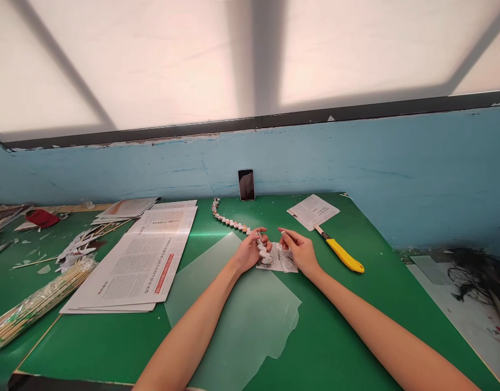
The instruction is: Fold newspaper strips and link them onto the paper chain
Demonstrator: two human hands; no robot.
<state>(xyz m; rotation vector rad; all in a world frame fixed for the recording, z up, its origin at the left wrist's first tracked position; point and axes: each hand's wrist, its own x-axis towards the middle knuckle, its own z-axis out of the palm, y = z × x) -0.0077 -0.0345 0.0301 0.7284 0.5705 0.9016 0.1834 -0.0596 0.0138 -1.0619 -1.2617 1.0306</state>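
My left hand [250, 251] is closed around one end of a zigzag chain of folded newspaper [231, 223]. From that hand the chain runs away to the back of the green table, near the wall. My right hand [301, 251], a short way to the right, pinches a small pale piece of folded paper [283, 233] between thumb and fingers. Under and between both hands lies a piece of printed newspaper [283, 260]. A translucent sheet [242, 320] is spread beneath my left forearm.
To the right, a yellow-handled knife [343, 255] touches a newspaper square [314, 212]. A phone [247, 184] leans on the blue wall. Stacked newspapers [139, 260], bagged wooden sticks [38, 304], paper scraps [76, 247] and a red object [42, 218] are on the left.
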